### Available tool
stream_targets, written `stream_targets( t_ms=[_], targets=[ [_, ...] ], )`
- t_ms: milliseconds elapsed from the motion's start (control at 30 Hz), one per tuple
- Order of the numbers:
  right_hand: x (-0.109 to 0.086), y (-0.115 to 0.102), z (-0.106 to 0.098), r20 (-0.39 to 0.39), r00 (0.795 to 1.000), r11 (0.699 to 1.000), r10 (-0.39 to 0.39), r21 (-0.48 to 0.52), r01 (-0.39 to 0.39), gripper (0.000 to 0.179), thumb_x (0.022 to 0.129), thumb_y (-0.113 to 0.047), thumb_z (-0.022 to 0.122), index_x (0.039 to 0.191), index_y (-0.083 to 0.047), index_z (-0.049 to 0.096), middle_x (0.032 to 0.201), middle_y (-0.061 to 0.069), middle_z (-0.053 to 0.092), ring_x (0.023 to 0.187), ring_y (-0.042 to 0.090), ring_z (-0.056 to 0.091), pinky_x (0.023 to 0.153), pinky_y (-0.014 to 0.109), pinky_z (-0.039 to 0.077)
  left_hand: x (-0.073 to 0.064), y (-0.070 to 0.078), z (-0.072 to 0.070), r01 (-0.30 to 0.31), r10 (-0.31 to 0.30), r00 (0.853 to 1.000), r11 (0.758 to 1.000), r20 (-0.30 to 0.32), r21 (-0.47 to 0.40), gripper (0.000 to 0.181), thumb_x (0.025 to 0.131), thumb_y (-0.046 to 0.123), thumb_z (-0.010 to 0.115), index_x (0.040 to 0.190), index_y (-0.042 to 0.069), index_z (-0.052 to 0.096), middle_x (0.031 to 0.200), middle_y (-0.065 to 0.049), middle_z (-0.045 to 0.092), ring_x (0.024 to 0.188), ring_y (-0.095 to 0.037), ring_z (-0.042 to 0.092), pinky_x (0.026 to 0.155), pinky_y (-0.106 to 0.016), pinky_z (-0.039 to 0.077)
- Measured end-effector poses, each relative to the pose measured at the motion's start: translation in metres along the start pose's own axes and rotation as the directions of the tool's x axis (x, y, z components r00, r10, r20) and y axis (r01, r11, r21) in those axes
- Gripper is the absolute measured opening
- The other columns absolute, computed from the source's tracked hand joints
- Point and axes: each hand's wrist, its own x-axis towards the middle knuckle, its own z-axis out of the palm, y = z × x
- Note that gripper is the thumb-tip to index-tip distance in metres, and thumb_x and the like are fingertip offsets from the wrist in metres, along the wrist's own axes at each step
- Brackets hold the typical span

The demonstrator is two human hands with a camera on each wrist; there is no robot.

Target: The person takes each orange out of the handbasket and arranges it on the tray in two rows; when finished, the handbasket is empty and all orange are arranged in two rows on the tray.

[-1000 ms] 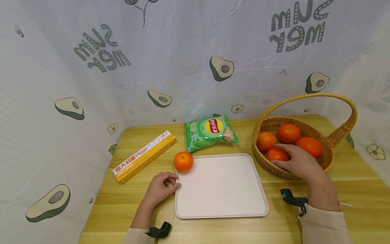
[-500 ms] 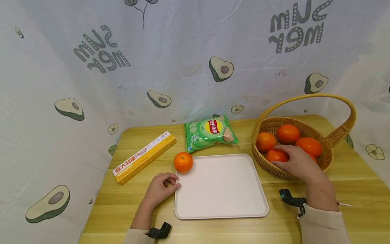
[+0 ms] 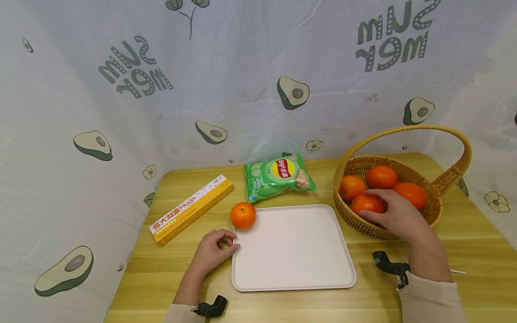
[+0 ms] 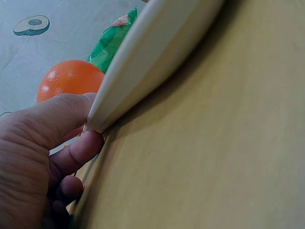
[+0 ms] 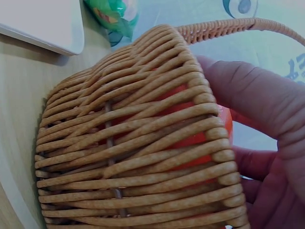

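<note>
My left hand (image 3: 214,251) pinches the left rim of the white rectangular tray (image 3: 295,251); in the left wrist view, thumb and forefinger meet at the tray's edge (image 4: 138,62). An orange (image 3: 243,216) sits at the tray's back left corner, just beyond that hand. Over at the right, my right hand (image 3: 400,215) reaches into the wicker basket (image 3: 367,229) and grips a reddish orange (image 3: 368,204) at its near left side. Thumb and fingers lie around the fruit. In the right wrist view the basket wall (image 5: 133,143) hides most of it.
Several other oranges (image 3: 381,177) lie in the basket, whose tall handle (image 3: 408,128) arches above. A green bag of chips (image 3: 278,175) lies behind the tray. To the left is a yellow pasta box (image 3: 191,208). A printed curtain (image 3: 250,89) hangs behind the table.
My right hand has closed more on the orange in the basket, which has shifted slightly and shows more of itself. The left hand and the tray have stayed put.
</note>
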Motion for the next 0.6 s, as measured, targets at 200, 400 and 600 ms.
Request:
stream_targets(
  t_ms=[200,400,600],
  targets=[
    [-0.004,-0.001,-0.001,-0.084,0.996,0.999,-0.039,0.034,0.042,0.065,0.089,-0.039,0.079,0.134,0.001,0.057,0.136,0.033,0.051,0.117,0.050,0.050,0.095,0.069,0.041,0.000,-0.001,0.000,0.001,-0.001,1.000,1.000,0.003,0.011,0.017,0.081,0.023,0.087,0.091,0.024,0.074,0.075,0.014,0.064,0.071,-0.007,0.049,0.066,-0.022,0.040],
    [-0.006,-0.006,-0.003,-0.156,0.986,0.996,-0.055,0.055,0.065,0.062,0.088,-0.036,0.080,0.134,-0.002,0.057,0.137,0.034,0.048,0.116,0.051,0.047,0.091,0.069,0.042,-0.001,-0.002,0.001,0.011,-0.011,1.000,1.000,0.005,0.020,0.016,0.081,0.024,0.087,0.092,0.025,0.074,0.076,0.013,0.064,0.072,-0.008,0.049,0.066,-0.022,0.040],
    [-0.009,-0.011,-0.004,-0.204,0.978,0.993,-0.050,0.094,0.071,0.064,0.087,-0.033,0.081,0.137,-0.002,0.056,0.139,0.034,0.047,0.118,0.052,0.046,0.090,0.069,0.042,0.000,-0.001,0.000,0.019,-0.019,1.000,0.999,0.007,0.026,0.016,0.082,0.025,0.087,0.092,0.024,0.074,0.076,0.012,0.064,0.072,-0.009,0.049,0.066,-0.022,0.040]
  ],
)
